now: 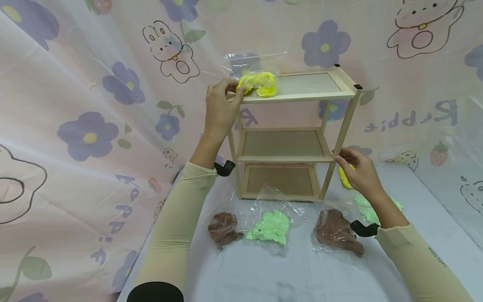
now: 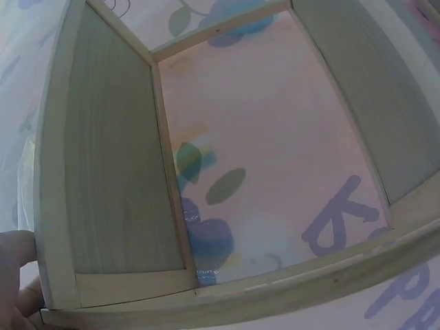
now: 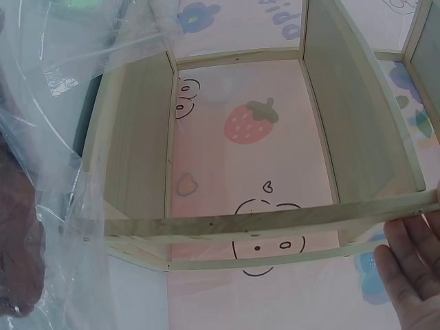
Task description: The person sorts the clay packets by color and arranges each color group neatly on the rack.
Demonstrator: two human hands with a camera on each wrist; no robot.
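Observation:
A three-tier wooden shelf rack [image 1: 286,159] stands on the white-covered table. My left hand [image 1: 222,109] holds its upper left corner, with the thumb on the front side. Right beside those fingers, a yellow lump in a clear plastic bag [image 1: 264,84] lies on the top tier. In the left wrist view, the fingertips [image 2: 17,247] of this hand show at the rack's corner. My right hand [image 1: 360,174] grips the front right post at the middle tier's height. The right wrist view shows its fingers [image 3: 412,258] against the post.
Before the rack lie a bagged brown lump [image 1: 222,228], a bagged light green lump [image 1: 273,226] and another bagged brown lump [image 1: 336,230]. Past my right hand are a yellow lump [image 1: 345,178] and a second green lump [image 1: 367,207]. A printed curtain [image 1: 94,176] hangs behind.

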